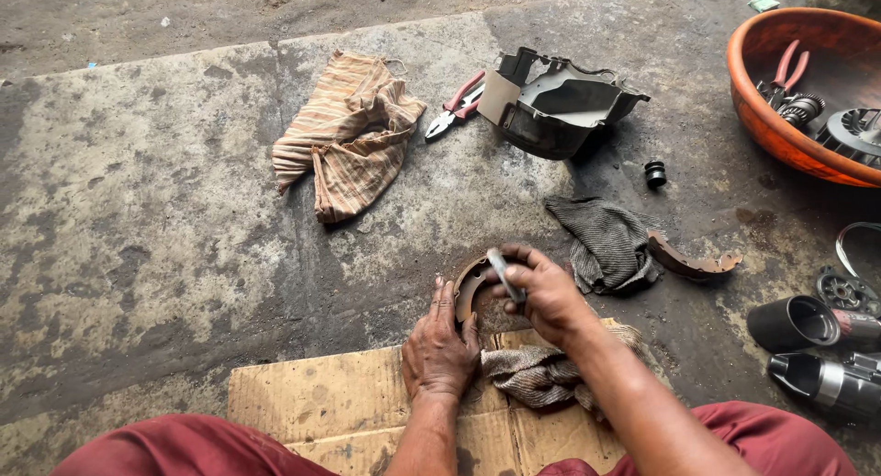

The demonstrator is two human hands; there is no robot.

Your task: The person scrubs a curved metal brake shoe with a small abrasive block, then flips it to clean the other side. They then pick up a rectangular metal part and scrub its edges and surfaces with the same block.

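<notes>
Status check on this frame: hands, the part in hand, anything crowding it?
Left hand steadies curved brake shoe on edge. Right hand grips small grey tool against it. Grey rag just below; nothing blocking.

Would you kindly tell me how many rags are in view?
3: a striped rag beside the pliers, a grey rag right of the hands, another rag on the cardboard.

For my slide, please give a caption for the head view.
Left hand steadies a curved brake shoe on the concrete floor while the right hand rubs it.
</notes>
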